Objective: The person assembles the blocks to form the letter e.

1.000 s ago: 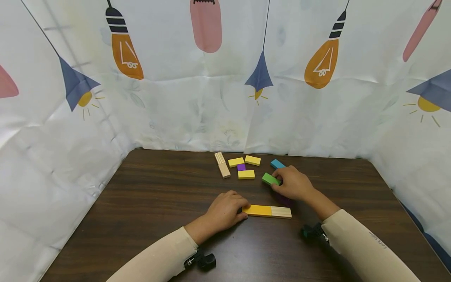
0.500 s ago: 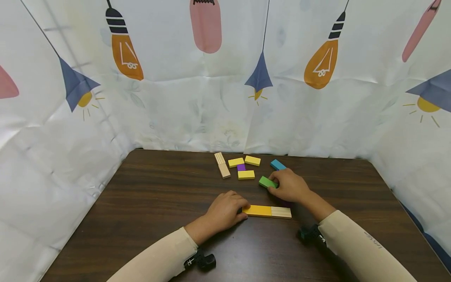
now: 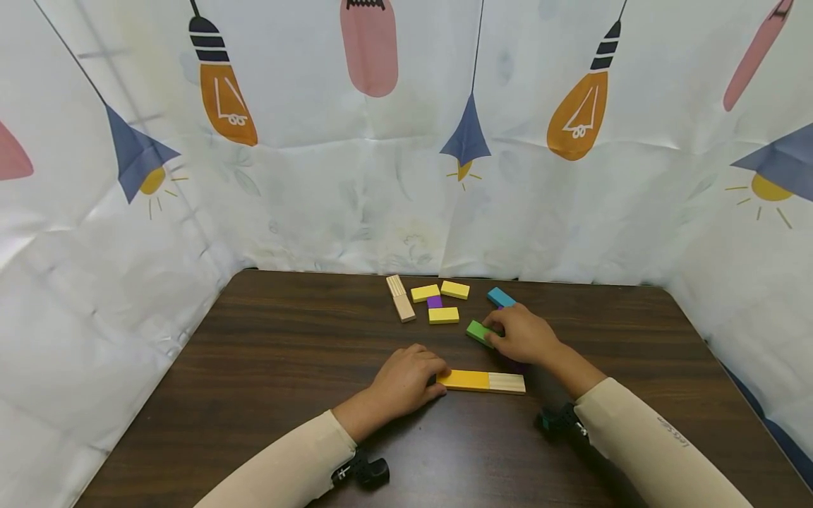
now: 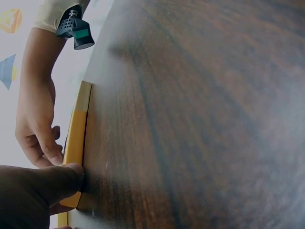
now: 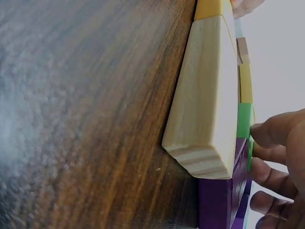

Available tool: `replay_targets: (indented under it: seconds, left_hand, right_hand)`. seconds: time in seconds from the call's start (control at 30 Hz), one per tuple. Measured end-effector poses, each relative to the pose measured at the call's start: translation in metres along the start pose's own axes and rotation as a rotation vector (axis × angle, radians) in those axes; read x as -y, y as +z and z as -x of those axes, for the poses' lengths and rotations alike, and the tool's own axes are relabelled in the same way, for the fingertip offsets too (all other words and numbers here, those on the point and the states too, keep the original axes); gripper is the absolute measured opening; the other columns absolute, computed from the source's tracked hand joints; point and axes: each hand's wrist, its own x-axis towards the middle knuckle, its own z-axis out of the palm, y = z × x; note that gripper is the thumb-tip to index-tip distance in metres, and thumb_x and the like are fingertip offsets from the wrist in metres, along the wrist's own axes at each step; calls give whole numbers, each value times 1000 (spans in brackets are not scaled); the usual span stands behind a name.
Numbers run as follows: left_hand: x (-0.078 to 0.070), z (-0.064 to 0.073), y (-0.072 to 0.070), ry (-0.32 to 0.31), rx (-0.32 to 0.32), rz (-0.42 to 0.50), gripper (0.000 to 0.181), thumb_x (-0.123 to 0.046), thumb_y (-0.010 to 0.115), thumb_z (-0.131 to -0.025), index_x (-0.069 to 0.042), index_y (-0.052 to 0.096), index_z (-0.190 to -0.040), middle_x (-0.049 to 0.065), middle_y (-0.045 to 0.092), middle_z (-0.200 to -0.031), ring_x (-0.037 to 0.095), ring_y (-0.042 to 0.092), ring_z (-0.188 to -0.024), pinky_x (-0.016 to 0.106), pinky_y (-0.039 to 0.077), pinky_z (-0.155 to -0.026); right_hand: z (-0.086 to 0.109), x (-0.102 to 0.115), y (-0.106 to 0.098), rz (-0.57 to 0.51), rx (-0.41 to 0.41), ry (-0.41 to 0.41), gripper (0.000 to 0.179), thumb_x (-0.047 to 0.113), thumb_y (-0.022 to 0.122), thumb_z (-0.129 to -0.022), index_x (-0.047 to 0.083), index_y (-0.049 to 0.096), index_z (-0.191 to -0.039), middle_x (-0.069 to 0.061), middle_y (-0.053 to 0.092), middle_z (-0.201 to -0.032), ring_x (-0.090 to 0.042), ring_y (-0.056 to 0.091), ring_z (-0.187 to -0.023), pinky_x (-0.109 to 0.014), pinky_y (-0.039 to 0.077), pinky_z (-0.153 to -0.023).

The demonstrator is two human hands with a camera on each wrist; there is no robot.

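My left hand (image 3: 406, 381) pinches the left end of an orange-yellow wooden block (image 3: 468, 379), its thumb on the near side. End to end with that block lies a plain wood block (image 3: 507, 383), large in the right wrist view. Beyond them my right hand (image 3: 524, 335) holds a green block (image 3: 478, 332) between thumb and fingers, low over the tabletop or on it; I cannot tell which. A purple block (image 5: 214, 202) lies close by, mostly hidden under the right hand in the head view. Just past the right fingers sits a blue block (image 3: 501, 297).
Towards the back of the dark wooden table (image 3: 267, 353) lie several yellow blocks (image 3: 443, 315) around a small purple block (image 3: 435, 302). Plain wood blocks (image 3: 400, 298) lie to their left. A printed white curtain (image 3: 368, 197) hangs behind the table's far edge.
My right hand has shifted slightly left with the green block, which has come a little nearer. The left hand and the orange-yellow block have stayed in place.
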Motion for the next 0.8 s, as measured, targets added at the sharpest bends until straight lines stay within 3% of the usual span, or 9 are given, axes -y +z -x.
replay_targets:
  seconds: [0.67,0.8]
  left_hand:
    - [0,1,1,-7,-2,0,21,-34,80,-91,-21,76,-106,-7,73,-106,19,63,-104,42,53,-85]
    - [0,1,0,-6,-6,2,21,-34,81,-90,-21,76,-106,-7,73,-105,19,63,-103,42,53,-84]
  right_hand:
    - [4,0,-3,-12,31,7,24,31,73,-95,19,77,-116,5,69,-99,-20,61,-95,-43,54,-74]
    - [4,-2,-6,-41,-1,13,23,29,72,-96,17,77,-115,6,68,-97,-20,60,-95,-40,52,-71]
